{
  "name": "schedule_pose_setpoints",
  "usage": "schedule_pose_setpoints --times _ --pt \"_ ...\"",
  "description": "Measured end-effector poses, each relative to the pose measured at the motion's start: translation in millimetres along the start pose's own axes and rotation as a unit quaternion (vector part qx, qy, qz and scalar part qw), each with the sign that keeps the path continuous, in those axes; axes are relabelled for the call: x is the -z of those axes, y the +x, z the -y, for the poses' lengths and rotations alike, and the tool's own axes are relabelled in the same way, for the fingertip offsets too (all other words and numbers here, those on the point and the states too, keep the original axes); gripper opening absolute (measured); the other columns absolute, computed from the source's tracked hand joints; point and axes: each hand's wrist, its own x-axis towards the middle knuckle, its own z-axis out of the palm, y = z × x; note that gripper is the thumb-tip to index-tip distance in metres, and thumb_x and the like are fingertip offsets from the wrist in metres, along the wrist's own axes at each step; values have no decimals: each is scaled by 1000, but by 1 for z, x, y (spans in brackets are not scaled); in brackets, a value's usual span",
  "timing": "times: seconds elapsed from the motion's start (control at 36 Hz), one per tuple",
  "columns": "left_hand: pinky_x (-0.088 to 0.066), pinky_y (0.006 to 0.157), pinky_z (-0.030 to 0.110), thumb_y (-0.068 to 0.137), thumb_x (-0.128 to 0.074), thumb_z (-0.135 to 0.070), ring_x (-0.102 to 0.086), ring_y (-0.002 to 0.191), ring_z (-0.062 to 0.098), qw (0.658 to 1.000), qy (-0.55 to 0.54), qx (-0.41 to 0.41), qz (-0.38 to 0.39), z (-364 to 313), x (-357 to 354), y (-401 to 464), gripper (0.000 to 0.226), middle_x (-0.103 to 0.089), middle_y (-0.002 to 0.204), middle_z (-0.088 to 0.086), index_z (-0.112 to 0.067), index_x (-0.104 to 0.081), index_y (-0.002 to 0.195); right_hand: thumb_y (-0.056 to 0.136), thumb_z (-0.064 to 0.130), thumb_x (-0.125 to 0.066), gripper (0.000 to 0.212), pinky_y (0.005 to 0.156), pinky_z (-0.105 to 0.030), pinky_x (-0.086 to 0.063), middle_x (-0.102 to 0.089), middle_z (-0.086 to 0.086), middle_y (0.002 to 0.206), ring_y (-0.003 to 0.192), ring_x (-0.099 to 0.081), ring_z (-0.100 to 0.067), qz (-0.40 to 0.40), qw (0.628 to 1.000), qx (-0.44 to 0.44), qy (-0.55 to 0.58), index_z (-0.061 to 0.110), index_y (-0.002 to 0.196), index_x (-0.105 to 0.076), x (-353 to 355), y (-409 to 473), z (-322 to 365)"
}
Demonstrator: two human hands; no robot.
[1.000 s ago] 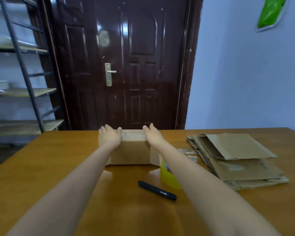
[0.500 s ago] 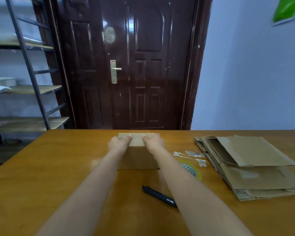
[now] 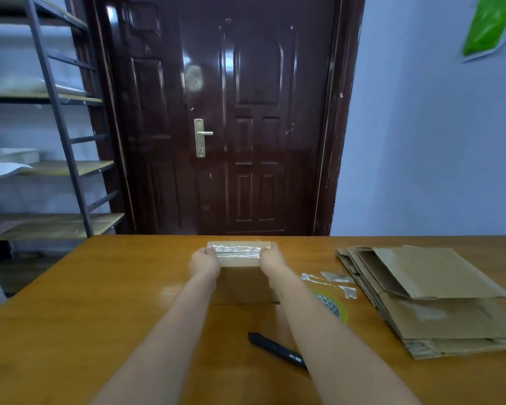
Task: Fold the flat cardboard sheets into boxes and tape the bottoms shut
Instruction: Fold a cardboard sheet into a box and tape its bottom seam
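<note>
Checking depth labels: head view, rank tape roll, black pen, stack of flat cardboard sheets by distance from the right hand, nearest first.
1. Tape roll: just right of the right forearm, below the right hand, on the table.
2. Black pen: lower in the picture, toward the person, partly under the forearm.
3. Stack of flat cardboard sheets: far right of the table.
The right hand itself grips the box.

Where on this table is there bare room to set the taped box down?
Bare wood lies left of the box and left hand, out to the table edge. Right is crowded: tape roll, pen, tape scraps, flat cardboard stack.
</note>
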Motion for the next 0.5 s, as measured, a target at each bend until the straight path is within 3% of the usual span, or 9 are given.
schedule_pose_setpoints --times 0.14,0.28,0.39,0.44,0.5 --pt "-36 102 36 102 -39 -26 -46 124 29 995 -78 -23 52 -1 14 -13 41 -51 135 11 -5 -48 136 101 22 -33 48 103 -37 -36 -43 -13 140 127 -43 -31 47 999 -14 20 6 146 -28 15 -15 6" --pt "-37 109 41 101 -44 -27 -41 130 23 985 -121 -105 59 -10 25 -18 42 -43 144 1 -21 -42 143 99 41 -37 48 99 -35 -39 -47 -5 134 119 -47 -24 43 991 49 117 14 139 -39 23 -27 27" --pt "-44 101 40 97 -52 -12 -48 116 21 980 -137 -141 21 -14 29 -18 42 -50 131 -1 -31 -53 134 75 68 -36 77 105 -50 -38 -44 -10 140 123 -46 -30 -1 987 66 145 20 134 -46 24 -12 38" --pt "-45 90 30 95 -50 0 -53 95 11 976 -166 -140 22 -20 31 -24 44 -54 119 0 -24 -55 132 83 63 -38 65 102 -46 -40 -47 -8 135 120 -47 -28 -21 986 75 150 17 126 -50 28 -17 42" --pt "-40 86 25 93 -50 6 -53 87 8 973 -183 -141 23 -22 31 -30 44 -56 110 0 -17 -57 129 94 45 -45 39 98 -39 -41 -48 -5 130 117 -46 -25 -54 982 105 144 15 118 -50 36 -28 45"
